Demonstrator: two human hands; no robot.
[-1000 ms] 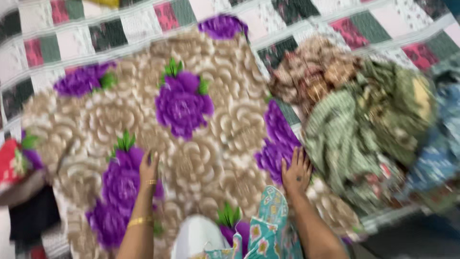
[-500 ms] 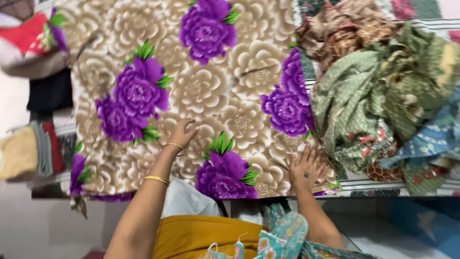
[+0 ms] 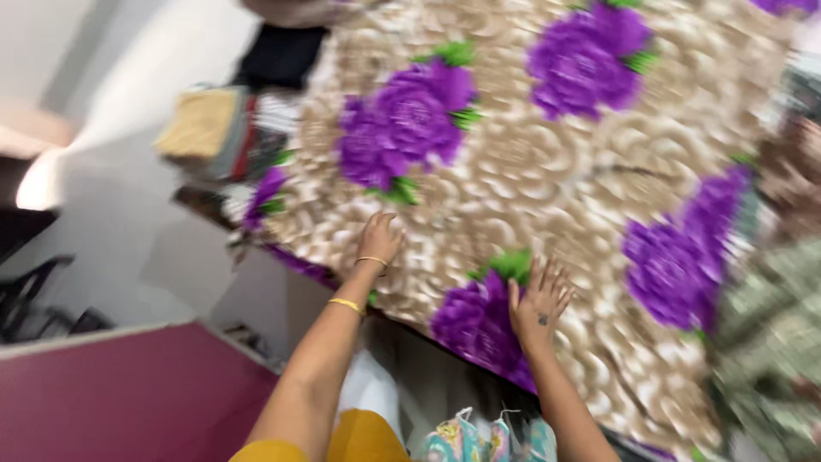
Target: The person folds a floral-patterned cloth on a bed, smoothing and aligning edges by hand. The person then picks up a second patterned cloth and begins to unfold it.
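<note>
We've got both hands flat on a big floral blanket (image 3: 547, 180), beige rose pattern w/ purple blooms and green leaves, spread over what looks like a bed or table. Frame is tilted and motion-blurred, so details are soft.

Left hand (image 3: 379, 239): fingers a bit curled, pressing on the blanket near its lower edge, just beside a purple bloom. Looks like it's resting on the cloth, not pinching it, but w/ the blur we can't tell for sure. Two gold bangles on that wrist.

Right hand (image 3: 539, 299): fingers spread wide, palm down, on the blanket next to the purple flower at the near edge. Holds nothing, just flat contact.

Around us: a stack of folded cloths (image 3: 227, 133) off the blanket's left end, a dark garment (image 3: 282, 56) above that, and a heap of green patterned fabric (image 3: 770, 359) on the right, touching or overlapping the blanket's right side (blurred, can't say which). Pink-red surface (image 3: 128, 393) low left, probably floor or a panel.

Risks, as we judge it: the near edge hangs over the side, so a push toward us could slide the blanket off. Flat palms give little grip, so the cloth may bunch under the hands instead of smoothing. Any drag right could pull in the green heap.
</note>
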